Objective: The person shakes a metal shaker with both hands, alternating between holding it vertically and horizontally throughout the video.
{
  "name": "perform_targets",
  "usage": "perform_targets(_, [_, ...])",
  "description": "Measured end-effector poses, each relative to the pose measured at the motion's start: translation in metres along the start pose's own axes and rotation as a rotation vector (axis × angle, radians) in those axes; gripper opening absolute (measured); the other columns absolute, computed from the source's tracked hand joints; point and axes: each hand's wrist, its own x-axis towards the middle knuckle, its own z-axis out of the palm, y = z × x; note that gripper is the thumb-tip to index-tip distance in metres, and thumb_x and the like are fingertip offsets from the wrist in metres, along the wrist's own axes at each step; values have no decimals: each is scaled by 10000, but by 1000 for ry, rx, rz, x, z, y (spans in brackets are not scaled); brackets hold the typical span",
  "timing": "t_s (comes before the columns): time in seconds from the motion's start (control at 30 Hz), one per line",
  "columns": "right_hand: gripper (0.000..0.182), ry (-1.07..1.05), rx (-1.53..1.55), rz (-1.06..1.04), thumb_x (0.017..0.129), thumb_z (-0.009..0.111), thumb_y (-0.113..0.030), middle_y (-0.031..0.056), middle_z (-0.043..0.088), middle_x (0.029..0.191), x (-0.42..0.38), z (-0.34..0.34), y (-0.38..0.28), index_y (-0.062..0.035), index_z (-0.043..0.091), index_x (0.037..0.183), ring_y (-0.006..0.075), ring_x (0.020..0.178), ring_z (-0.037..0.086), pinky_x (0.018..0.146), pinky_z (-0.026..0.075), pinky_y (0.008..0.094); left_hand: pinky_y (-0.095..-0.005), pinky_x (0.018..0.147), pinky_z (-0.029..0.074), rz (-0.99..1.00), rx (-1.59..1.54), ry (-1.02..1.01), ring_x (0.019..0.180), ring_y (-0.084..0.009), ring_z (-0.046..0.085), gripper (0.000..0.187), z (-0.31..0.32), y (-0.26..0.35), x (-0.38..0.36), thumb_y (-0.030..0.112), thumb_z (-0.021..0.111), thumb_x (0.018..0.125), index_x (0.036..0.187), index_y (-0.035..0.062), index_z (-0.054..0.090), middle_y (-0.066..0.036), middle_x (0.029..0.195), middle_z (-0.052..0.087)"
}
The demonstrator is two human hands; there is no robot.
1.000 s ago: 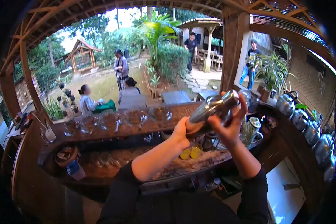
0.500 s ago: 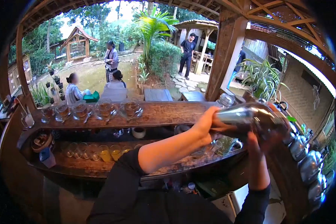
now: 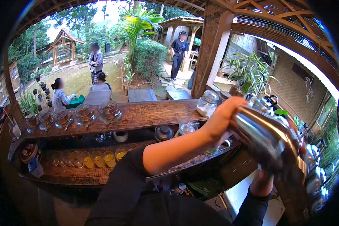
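Note:
A shiny metal vessel (image 3: 265, 137), blurred by motion, is held tilted between my two hands at the right. My left hand (image 3: 231, 111) is wrapped over its upper left end. At its lower side is my right hand (image 3: 263, 177), mostly hidden behind the metal, so its fingers do not show. Just left of the vessel, a glass jar with a lid (image 3: 208, 103) stands on the upper wooden counter (image 3: 154, 114). Another jar (image 3: 186, 128) stands below it, partly behind my left forearm.
Several cups with spoons (image 3: 84, 114) line the upper counter. Glasses, some with yellow liquid (image 3: 109, 159), stand on the lower shelf (image 3: 75, 173). Metal kettles (image 3: 315, 175) line the right side. A wooden post (image 3: 213, 52) rises ahead. Several people are outside, one in black (image 3: 179, 52).
The vessel has turned and moved slightly down, with my left hand now further right on it. The camera view has shifted right. The person in black has stepped forward.

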Motion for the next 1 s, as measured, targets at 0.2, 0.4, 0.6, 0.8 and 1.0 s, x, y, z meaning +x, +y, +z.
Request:
perform_targets(0.2, [657, 344, -619, -140, 785, 597, -290, 154, 399, 1233, 10, -36, 52, -89, 251, 1307, 265, 1125, 421, 976, 321, 372, -358, 703, 499, -383, -160, 229, 787, -200, 605, 329, -26, -31, 32, 378, 484, 806, 971, 99, 540, -78, 887, 601])
perform_targets(0.4, [741, -60, -12, -1, 713, 702, -244, 233, 375, 1274, 40, -10, -46, -73, 297, 1310, 325, 1132, 437, 919, 393, 466, -366, 660, 507, -45, -41, -121, 757, -199, 603, 326, 33, 13, 23, 366, 458, 837, 1010, 96, 513, -82, 872, 586])
perform_targets(0.6, [631, 236, -906, -294, 737, 653, -109, 169, 466, 1188, 45, 14, 28, -90, 317, 1272, 252, 1076, 477, 904, 401, 359, -380, 671, 518, -346, -186, 304, 773, -241, 618, 373, -13, -12, 28, 349, 391, 833, 1042, 72, 527, -140, 960, 596])
perform_targets(0.8, [692, -6, -82, -152, 776, 595, -351, 246, 425, 1216, 51, 44, -33, -47, 263, 1303, 350, 1125, 438, 956, 334, 499, -332, 644, 516, -24, -105, -130, 706, -181, 605, 301, 32, 51, 9, 336, 466, 834, 961, 70, 528, -65, 831, 593])
perform_targets(1.0, [592, 366, -803, -329, 793, 597, -146, 154, 422, 1197, 80, 42, 23, -12, 279, 1274, 237, 1096, 447, 962, 338, 355, -361, 670, 495, -288, -143, 155, 695, -244, 600, 369, -8, 40, 29, 385, 397, 833, 961, 63, 525, -111, 851, 599])
